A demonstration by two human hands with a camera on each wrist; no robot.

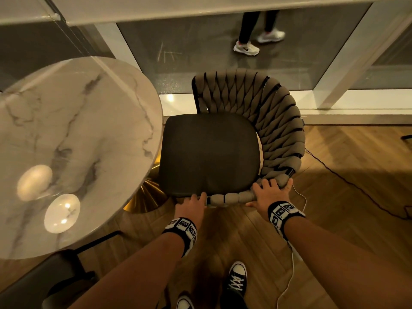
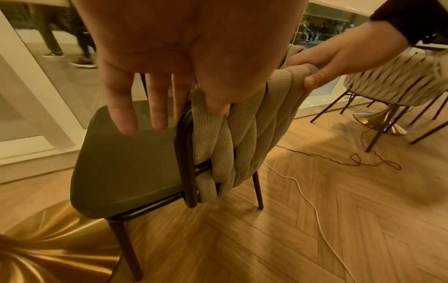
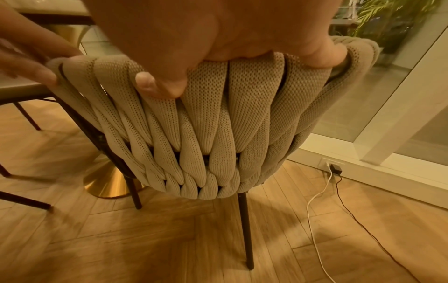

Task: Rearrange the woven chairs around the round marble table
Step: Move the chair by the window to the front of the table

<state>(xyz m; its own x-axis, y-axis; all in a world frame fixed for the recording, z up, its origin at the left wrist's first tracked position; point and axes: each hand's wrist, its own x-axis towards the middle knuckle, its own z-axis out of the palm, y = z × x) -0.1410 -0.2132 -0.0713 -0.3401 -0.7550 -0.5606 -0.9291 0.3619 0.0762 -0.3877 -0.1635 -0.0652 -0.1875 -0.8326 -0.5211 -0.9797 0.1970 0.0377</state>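
Observation:
The round marble table (image 1: 78,141) fills the left of the head view. Close against its right edge stands a woven chair (image 1: 278,121) with a dark seat (image 1: 209,152) and a curved beige braided back. My right hand (image 1: 269,190) grips the back's top rim, fingers curled over it and the thumb (image 3: 157,86) pressed on the outer bands. My left hand (image 1: 191,204) holds the near end of the back: the thumb (image 2: 218,107) lies on the outer weave, and the fingers (image 2: 121,114) reach straight down on the seat side of the frame.
The table's gold base (image 1: 145,197) sits beside the chair's legs. A white cable (image 1: 292,264) and a dark cable (image 1: 334,172) run over the wood floor on the right. Another dark chair (image 1: 55,275) stands under the table's near edge, and a pale woven chair (image 2: 392,82) further right. Behind is a glass wall.

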